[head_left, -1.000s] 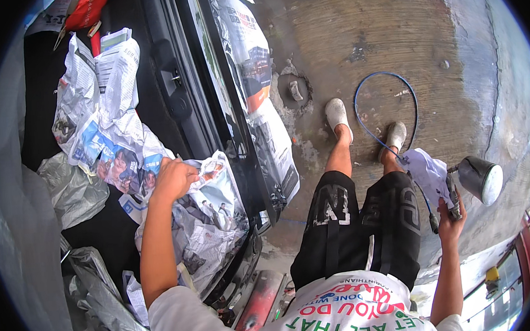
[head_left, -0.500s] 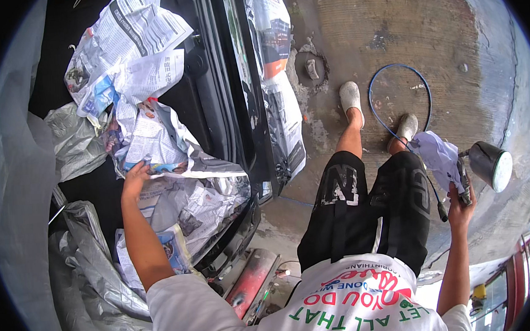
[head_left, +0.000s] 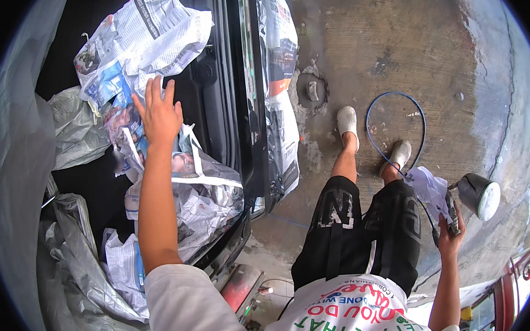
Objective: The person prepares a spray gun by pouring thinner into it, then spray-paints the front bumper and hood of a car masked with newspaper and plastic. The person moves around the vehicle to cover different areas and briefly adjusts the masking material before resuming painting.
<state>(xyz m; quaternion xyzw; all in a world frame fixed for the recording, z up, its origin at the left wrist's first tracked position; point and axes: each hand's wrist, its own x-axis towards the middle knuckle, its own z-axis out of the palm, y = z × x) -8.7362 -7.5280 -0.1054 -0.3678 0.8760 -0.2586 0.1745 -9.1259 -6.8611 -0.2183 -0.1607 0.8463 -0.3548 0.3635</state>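
Note:
My left hand [head_left: 162, 117] is spread over crumpled newspaper sheets [head_left: 139, 42], which lie over the black interior of an open vehicle compartment. Its fingertips are at the lower edge of the upper sheet; I cannot tell how firmly they touch it. A lower newspaper bundle [head_left: 209, 200] with white tape strips rests below the hand, by the compartment's corner. At the right, my right hand [head_left: 451, 238] is closed round the handle of a spray gun [head_left: 477, 195] with a grey cup. White crumpled paper [head_left: 426, 190] is beside the gun, and its handle is partly hidden.
A thin blue hose [head_left: 422, 117] loops over the concrete floor [head_left: 385, 40] near my feet. Grey plastic sheeting [head_left: 67, 241] drapes along the left. More newspaper [head_left: 280, 72] covers the panel beyond the black sill [head_left: 248, 80]. A red cylinder [head_left: 240, 287] lies below the vehicle's corner.
My left hand has let go of the lower newspaper's edge and moved up to the upper sheet. That lower newspaper has folded down. The spray gun has shifted slightly lower and left in view.

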